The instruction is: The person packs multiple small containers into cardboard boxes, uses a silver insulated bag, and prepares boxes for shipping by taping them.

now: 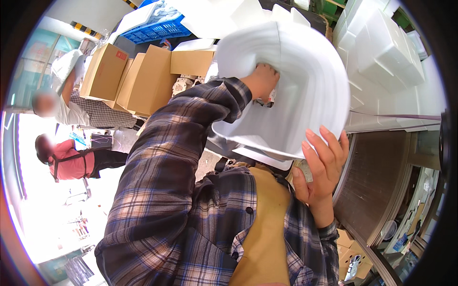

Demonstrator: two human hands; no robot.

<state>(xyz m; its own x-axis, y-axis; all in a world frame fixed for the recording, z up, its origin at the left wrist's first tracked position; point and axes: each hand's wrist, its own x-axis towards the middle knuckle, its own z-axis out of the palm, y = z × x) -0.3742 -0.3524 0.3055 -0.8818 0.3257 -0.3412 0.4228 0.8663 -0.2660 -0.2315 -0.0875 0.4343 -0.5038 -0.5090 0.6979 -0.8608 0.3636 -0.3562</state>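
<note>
A large white container (310, 90) with soft-looking, curved walls stands open in front of me. My left hand (262, 82) reaches into it from the left, its fingers curled downward. Below those fingers shows a small dark and white item (267, 101); its kind and most of its shape are hidden. At the container's near right rim is my right hand (322, 167), with its fingers stretched out and apart and nothing in it. Whether its fingers touch the rim I cannot tell.
Open cardboard boxes (148, 78) stand at the left, one holding white perforated pieces (183, 85). A blue crate (152, 29) lies beyond them. White foam boxes (389, 47) are stacked at the right, above a brown panel (374, 176). Two people (76, 159) are at the far left.
</note>
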